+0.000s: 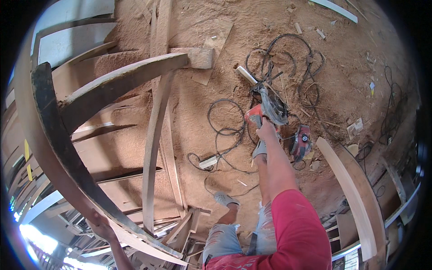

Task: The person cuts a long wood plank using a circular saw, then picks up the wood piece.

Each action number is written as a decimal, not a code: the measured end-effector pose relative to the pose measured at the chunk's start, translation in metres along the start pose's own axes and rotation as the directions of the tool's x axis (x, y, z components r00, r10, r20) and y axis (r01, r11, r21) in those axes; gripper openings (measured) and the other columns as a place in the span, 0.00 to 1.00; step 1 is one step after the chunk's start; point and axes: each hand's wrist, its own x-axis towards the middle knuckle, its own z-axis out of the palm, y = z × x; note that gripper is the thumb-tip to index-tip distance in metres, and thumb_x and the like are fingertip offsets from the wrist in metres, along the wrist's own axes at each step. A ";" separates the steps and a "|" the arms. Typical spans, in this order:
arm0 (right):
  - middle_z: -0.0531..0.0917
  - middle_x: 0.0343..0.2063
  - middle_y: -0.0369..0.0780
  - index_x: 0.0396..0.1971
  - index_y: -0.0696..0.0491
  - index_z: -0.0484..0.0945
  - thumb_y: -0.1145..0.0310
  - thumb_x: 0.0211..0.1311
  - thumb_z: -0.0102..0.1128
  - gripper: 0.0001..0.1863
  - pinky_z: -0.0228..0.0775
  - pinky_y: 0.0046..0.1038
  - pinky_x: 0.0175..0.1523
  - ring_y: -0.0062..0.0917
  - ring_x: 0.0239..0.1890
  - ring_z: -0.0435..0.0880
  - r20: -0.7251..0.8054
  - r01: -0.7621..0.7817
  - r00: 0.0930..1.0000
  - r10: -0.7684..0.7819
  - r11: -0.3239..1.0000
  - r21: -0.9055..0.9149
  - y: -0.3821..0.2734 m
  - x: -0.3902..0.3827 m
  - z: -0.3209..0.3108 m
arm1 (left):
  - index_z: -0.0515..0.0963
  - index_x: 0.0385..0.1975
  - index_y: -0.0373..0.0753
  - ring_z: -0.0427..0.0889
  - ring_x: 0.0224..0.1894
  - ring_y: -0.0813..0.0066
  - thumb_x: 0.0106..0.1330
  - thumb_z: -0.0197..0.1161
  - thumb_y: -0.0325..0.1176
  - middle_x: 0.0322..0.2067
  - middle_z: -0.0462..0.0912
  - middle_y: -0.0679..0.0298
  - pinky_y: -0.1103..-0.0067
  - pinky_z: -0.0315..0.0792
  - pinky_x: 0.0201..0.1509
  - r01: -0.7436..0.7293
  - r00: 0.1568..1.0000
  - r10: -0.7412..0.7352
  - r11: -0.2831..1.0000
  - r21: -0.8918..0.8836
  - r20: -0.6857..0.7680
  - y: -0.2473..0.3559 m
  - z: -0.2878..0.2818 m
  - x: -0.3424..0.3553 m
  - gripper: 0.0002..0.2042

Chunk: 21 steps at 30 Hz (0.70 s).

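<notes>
My right arm reaches down and forward, and my right hand (266, 129) is closed round the handle of a red circular saw (272, 105) with a grey metallic guard. The saw is low over the sawdust-covered ground, just ahead of my feet. At lower left, my left hand (101, 227) grips the edge of a long curved wooden plank (49, 148). This plank lies along a dark curved wooden form (60, 128). From that form a thick curved arm (121, 85) runs to a wooden block (199, 58).
A second red power tool (300, 143) lies right of the saw. Black cables (225, 130) loop over the sawdust near my feet, one by a white power strip (208, 162). Long beams (157, 135) cross the ground. Curved boards (348, 193) stand at right; lumber (112, 153) is stacked at left.
</notes>
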 end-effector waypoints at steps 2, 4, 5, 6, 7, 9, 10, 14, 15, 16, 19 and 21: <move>0.84 0.55 0.59 0.63 0.59 0.73 0.65 0.56 0.71 0.34 0.75 0.47 0.65 0.54 0.59 0.83 -0.036 0.057 0.998 -0.057 0.998 -0.024 -0.007 0.002 -0.022 | 0.74 0.62 0.30 0.80 0.56 0.70 0.76 0.64 0.58 0.55 0.82 0.58 0.74 0.71 0.62 0.039 0.999 -0.040 0.999 0.004 0.033 0.009 0.001 -0.002 0.33; 0.86 0.53 0.57 0.60 0.60 0.77 0.65 0.55 0.70 0.31 0.75 0.46 0.63 0.52 0.58 0.84 0.081 -0.076 0.995 0.061 0.979 0.189 -0.024 -0.004 -0.061 | 0.72 0.63 0.28 0.81 0.53 0.71 0.76 0.64 0.57 0.51 0.85 0.57 0.74 0.74 0.58 0.107 0.991 -0.106 0.994 -0.012 0.075 0.002 -0.012 -0.004 0.34; 0.86 0.53 0.57 0.60 0.60 0.77 0.65 0.55 0.70 0.31 0.75 0.46 0.63 0.52 0.58 0.84 0.051 -0.068 0.997 0.060 0.983 0.173 -0.020 -0.007 -0.083 | 0.72 0.63 0.26 0.84 0.48 0.70 0.77 0.64 0.55 0.48 0.87 0.55 0.76 0.77 0.52 0.116 0.992 -0.110 0.986 -0.122 0.057 0.031 0.008 -0.010 0.33; 0.87 0.50 0.56 0.58 0.60 0.79 0.63 0.55 0.72 0.30 0.77 0.45 0.60 0.51 0.55 0.86 -0.011 -0.026 1.000 0.029 0.973 0.229 -0.017 -0.016 -0.106 | 0.72 0.62 0.25 0.85 0.46 0.70 0.77 0.64 0.53 0.48 0.87 0.53 0.76 0.79 0.50 0.141 0.986 -0.129 0.983 -0.121 0.107 0.027 0.013 -0.008 0.32; 0.89 0.47 0.55 0.56 0.60 0.80 0.61 0.54 0.73 0.30 0.78 0.44 0.58 0.50 0.52 0.88 -0.070 0.041 0.997 -0.022 0.956 0.289 -0.028 -0.024 -0.130 | 0.71 0.62 0.24 0.86 0.44 0.70 0.78 0.64 0.51 0.48 0.87 0.51 0.77 0.80 0.48 0.161 0.980 -0.145 0.980 -0.115 0.135 0.029 0.011 -0.007 0.31; 0.90 0.42 0.53 0.54 0.61 0.82 0.60 0.57 0.74 0.28 0.80 0.39 0.53 0.43 0.48 0.90 0.000 -0.025 1.000 0.029 0.898 0.439 -0.092 -0.071 -0.188 | 0.72 0.56 0.22 0.88 0.41 0.65 0.78 0.64 0.50 0.48 0.87 0.47 0.74 0.83 0.44 0.047 0.999 -0.049 0.987 -0.151 -0.012 0.039 0.014 -0.014 0.29; 0.90 0.40 0.51 0.53 0.61 0.82 0.59 0.59 0.74 0.26 0.81 0.37 0.50 0.40 0.45 0.91 0.005 -0.060 0.998 0.065 0.880 0.470 -0.108 -0.099 -0.218 | 0.73 0.50 0.22 0.89 0.40 0.59 0.78 0.64 0.49 0.44 0.86 0.43 0.70 0.84 0.42 0.014 1.000 -0.013 0.998 -0.055 0.007 0.062 0.019 -0.012 0.27; 0.84 0.19 0.39 0.35 0.59 0.85 0.57 0.65 0.74 0.18 0.70 0.34 0.21 0.25 0.14 0.80 -0.221 0.087 0.973 0.071 0.772 0.630 -0.155 -0.197 -0.275 | 0.74 0.43 0.26 0.86 0.40 0.41 0.73 0.67 0.53 0.38 0.82 0.41 0.58 0.82 0.41 0.074 0.997 -0.073 0.997 0.027 -0.013 0.091 0.006 -0.006 0.28; 0.83 0.18 0.38 0.34 0.59 0.85 0.58 0.65 0.74 0.17 0.69 0.33 0.20 0.24 0.14 0.79 -0.311 0.178 0.950 0.028 0.770 0.613 -0.167 -0.219 -0.290 | 0.74 0.41 0.28 0.84 0.40 0.38 0.70 0.69 0.54 0.37 0.81 0.41 0.54 0.79 0.43 -0.005 1.000 0.000 0.987 0.158 0.027 0.082 0.002 -0.004 0.29; 0.82 0.18 0.37 0.33 0.58 0.85 0.59 0.65 0.74 0.16 0.68 0.32 0.20 0.22 0.14 0.79 -0.396 0.263 0.918 -0.012 0.766 0.586 -0.176 -0.240 -0.305 | 0.74 0.39 0.29 0.81 0.40 0.36 0.67 0.71 0.56 0.37 0.80 0.42 0.51 0.76 0.44 -0.087 0.995 0.067 0.954 0.285 0.080 0.074 -0.001 -0.001 0.29; 0.87 0.28 0.38 0.38 0.60 0.86 0.62 0.65 0.75 0.15 0.76 0.32 0.37 0.24 0.29 0.84 -0.264 0.104 0.962 0.065 0.809 0.578 -0.203 -0.289 -0.373 | 0.73 0.37 0.32 0.78 0.41 0.35 0.63 0.73 0.56 0.35 0.78 0.42 0.50 0.71 0.45 0.063 0.992 -0.090 0.956 0.286 0.083 0.064 -0.004 -0.007 0.29; 0.86 0.26 0.37 0.36 0.60 0.86 0.62 0.65 0.75 0.14 0.75 0.30 0.35 0.22 0.28 0.83 -0.271 0.163 0.962 0.005 0.790 0.592 -0.245 -0.326 -0.424 | 0.73 0.36 0.33 0.78 0.40 0.37 0.64 0.73 0.56 0.35 0.78 0.44 0.51 0.71 0.43 0.054 0.995 -0.077 0.952 0.303 0.064 0.043 -0.006 -0.015 0.28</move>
